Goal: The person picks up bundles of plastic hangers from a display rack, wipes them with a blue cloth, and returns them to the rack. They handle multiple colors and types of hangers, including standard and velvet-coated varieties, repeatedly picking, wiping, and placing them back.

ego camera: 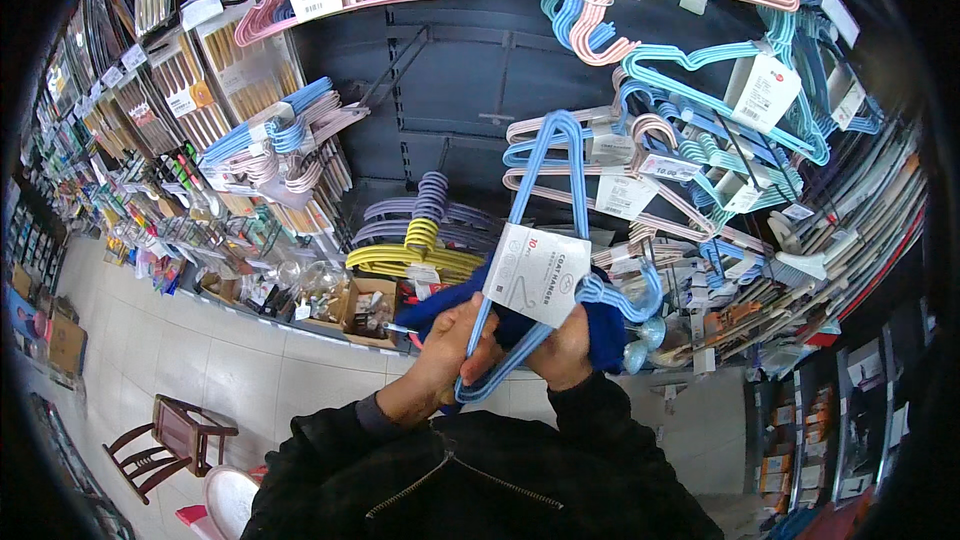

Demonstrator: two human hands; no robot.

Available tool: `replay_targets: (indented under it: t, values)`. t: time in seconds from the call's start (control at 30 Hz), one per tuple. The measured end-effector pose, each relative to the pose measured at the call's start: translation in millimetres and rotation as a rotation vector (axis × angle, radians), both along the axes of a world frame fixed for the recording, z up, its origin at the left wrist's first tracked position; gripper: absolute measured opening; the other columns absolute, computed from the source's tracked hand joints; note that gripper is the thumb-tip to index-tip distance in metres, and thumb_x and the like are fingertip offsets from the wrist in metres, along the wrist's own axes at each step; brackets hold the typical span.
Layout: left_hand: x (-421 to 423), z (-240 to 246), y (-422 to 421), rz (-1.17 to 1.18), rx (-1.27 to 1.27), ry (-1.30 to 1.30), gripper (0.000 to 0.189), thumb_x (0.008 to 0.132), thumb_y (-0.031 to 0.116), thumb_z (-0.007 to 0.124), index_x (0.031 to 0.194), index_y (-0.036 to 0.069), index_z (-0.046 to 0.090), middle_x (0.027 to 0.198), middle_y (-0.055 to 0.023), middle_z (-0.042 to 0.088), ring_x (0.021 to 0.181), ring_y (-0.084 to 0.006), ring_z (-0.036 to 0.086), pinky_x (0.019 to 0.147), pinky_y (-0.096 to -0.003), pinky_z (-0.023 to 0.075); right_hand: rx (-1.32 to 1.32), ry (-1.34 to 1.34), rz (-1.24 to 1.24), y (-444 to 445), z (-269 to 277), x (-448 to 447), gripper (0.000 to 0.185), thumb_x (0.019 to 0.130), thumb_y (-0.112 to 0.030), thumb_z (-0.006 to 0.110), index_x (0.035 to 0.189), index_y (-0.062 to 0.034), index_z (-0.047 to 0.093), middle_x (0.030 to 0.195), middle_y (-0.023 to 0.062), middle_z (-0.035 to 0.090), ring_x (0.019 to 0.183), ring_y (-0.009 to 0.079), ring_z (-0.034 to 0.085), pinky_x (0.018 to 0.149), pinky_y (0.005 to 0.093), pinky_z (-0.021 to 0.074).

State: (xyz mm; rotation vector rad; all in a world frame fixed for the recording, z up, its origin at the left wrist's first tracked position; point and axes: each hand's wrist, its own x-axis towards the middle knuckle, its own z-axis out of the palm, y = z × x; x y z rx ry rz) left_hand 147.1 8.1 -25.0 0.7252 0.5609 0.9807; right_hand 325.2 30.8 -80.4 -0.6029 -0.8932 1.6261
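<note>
A pack of light blue coat hangers (546,157) is held in front of my chest, its hooks turned to the right. A white card sleeve (538,274) with printing wraps its middle. My left hand (457,345) grips the pack's lower left end, fingers around the wires. Behind the hook side, my right hand (564,349) is partly hidden by the sleeve; its fingers cannot be made out fully. A dark blue cloth (606,334) lies bunched behind the pack and beside both hands.
Purple hangers (431,199) and yellow hangers (420,247) hang on the rack ahead. More pastel hanger packs (750,105) crowd the right. Packaged utensils (187,97) line the left shelf. A wooden chair (172,439) stands on the tiled floor at lower left.
</note>
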Motion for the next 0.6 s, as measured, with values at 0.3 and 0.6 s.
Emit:
replay_targets:
  t: [0.3,0.6]
  values:
    - [-13,11,15,0.409,0.430,0.473,0.036,0.105,0.030,0.043,0.080,0.006,0.055,0.053,-0.0014,0.053,0.046,-0.0054,0.045,0.049,-0.0202,0.0375,-0.196,0.378,-0.012,-39,36,6,0.055,0.104,-0.042,0.030,0.134,-0.0005,0.050,0.134,0.0133,0.056,0.121,0.0300,0.056,0.107,0.0423,0.0409]
    - [28,-30,17,0.699,1.004,0.980,0.016,0.093,0.010,0.054,0.080,0.002,0.051,0.073,-0.0173,0.053,0.068,-0.0405,0.051,0.061,-0.0481,0.0384,-0.190,-0.356,-0.238,-31,8,-38,0.053,0.103,-0.047,0.042,0.123,-0.0008,0.055,0.110,0.0048,0.058,0.097,0.0129,0.052,0.085,0.0284,0.0429]
